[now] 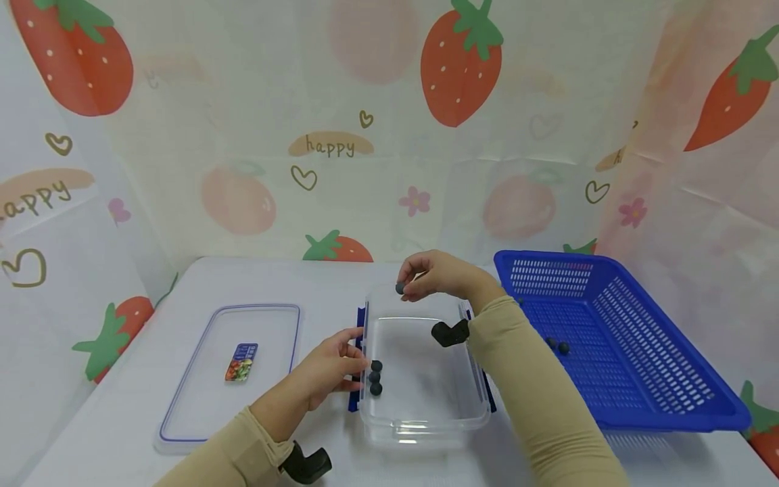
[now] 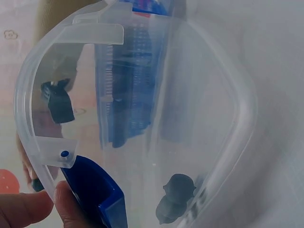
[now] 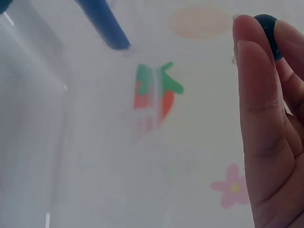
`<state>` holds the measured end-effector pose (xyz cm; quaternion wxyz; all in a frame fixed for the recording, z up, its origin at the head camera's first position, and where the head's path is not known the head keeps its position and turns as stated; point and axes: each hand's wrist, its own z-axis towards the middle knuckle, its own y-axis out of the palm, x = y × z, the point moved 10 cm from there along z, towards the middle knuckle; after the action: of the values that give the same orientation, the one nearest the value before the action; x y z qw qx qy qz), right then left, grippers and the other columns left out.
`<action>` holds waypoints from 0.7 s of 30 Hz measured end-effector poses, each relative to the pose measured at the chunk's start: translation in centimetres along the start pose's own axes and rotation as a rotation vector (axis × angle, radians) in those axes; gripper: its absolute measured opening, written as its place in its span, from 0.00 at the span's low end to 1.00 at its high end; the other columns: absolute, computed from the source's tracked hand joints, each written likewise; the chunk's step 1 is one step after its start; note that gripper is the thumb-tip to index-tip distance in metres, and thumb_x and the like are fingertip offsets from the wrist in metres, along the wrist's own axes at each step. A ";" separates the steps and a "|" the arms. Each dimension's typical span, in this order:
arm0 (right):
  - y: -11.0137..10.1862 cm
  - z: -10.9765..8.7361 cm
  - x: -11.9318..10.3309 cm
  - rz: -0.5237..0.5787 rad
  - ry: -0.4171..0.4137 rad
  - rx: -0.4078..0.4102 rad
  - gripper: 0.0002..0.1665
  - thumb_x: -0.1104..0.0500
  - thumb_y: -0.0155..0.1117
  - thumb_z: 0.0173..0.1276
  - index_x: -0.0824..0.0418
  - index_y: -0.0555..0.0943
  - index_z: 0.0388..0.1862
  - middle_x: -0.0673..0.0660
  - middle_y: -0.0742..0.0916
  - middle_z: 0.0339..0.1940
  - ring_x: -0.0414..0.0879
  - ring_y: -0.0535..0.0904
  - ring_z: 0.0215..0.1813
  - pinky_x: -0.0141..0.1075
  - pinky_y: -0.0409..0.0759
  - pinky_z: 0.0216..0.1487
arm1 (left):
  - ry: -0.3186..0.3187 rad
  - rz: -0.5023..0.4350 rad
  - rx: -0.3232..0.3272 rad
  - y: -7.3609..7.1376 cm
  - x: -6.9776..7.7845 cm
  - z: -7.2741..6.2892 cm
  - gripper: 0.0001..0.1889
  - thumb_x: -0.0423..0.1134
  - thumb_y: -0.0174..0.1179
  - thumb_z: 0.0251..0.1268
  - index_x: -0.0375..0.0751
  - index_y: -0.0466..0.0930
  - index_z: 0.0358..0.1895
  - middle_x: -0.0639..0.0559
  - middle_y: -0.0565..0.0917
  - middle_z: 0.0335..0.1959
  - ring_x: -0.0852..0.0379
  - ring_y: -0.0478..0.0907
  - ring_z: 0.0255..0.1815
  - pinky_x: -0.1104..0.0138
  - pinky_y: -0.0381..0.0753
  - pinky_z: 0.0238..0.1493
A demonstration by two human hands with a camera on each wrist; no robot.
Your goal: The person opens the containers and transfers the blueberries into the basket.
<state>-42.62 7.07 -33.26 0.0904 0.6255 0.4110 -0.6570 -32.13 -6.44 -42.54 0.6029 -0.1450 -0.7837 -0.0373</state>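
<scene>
My right hand [image 1: 439, 274] pinches a small dark ball [image 3: 268, 33] between thumb and fingertips, above the far end of a clear plastic box [image 1: 426, 423]. The box has blue side latches [image 2: 97, 192]. At its left side, my left hand [image 1: 328, 368] grips the rim with thumb and fingers near a latch. Three dark balls [image 1: 375, 377] sit in a row inside the box, along the left wall close to the left fingertips. Through the clear wall, some of these balls [image 2: 175, 197] show in the left wrist view.
On the right stands a blue perforated basket [image 1: 669, 416] with a few dark balls [image 1: 563, 348] in it. A clear lid with a blue seal [image 1: 182, 362] lies on the left of the white table [image 1: 328, 284], bearing a colourful label [image 1: 241, 362]. Behind hangs a strawberry-print curtain [image 1: 414, 162].
</scene>
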 end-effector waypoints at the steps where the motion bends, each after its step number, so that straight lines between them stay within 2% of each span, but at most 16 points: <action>1: -0.6 -0.4 -0.1 0.005 -0.005 0.009 0.07 0.66 0.61 0.61 0.67 0.77 0.38 0.62 0.82 0.36 0.59 0.81 0.43 0.41 0.80 0.46 | 0.004 0.000 -0.001 0.0 0.0 0.0 0.34 0.33 0.59 0.60 0.44 0.55 0.69 0.44 0.73 0.38 0.49 0.76 0.41 0.63 0.82 0.38; 8: -5.1 -3.5 0.8 0.009 0.008 0.072 0.11 0.67 0.61 0.61 0.69 0.74 0.41 0.63 0.81 0.39 0.55 0.81 0.44 0.42 0.79 0.47 | 0.007 -0.002 -0.008 0.1 0.1 -0.1 0.33 0.32 0.57 0.61 0.44 0.55 0.69 0.44 0.72 0.38 0.50 0.75 0.40 0.63 0.82 0.38; 15: -9.0 -7.1 3.0 -0.086 0.088 0.145 0.11 0.65 0.61 0.62 0.69 0.74 0.42 0.66 0.81 0.41 0.56 0.81 0.45 0.40 0.80 0.46 | 0.006 0.003 -0.003 0.0 0.1 -0.1 0.33 0.32 0.57 0.61 0.44 0.55 0.69 0.44 0.72 0.38 0.50 0.75 0.40 0.63 0.82 0.37; 21: -11.4 -10.4 4.8 -0.156 0.143 0.197 0.13 0.65 0.61 0.61 0.70 0.73 0.43 0.65 0.80 0.41 0.54 0.80 0.44 0.41 0.79 0.46 | 0.007 0.013 0.008 0.0 0.1 -0.1 0.33 0.32 0.57 0.60 0.44 0.55 0.69 0.44 0.72 0.38 0.50 0.75 0.39 0.63 0.82 0.37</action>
<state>-43.05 23.09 -31.41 -0.0519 0.6427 0.3972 -0.6530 -32.08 -6.43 -42.43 0.6063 -0.1477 -0.7808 -0.0309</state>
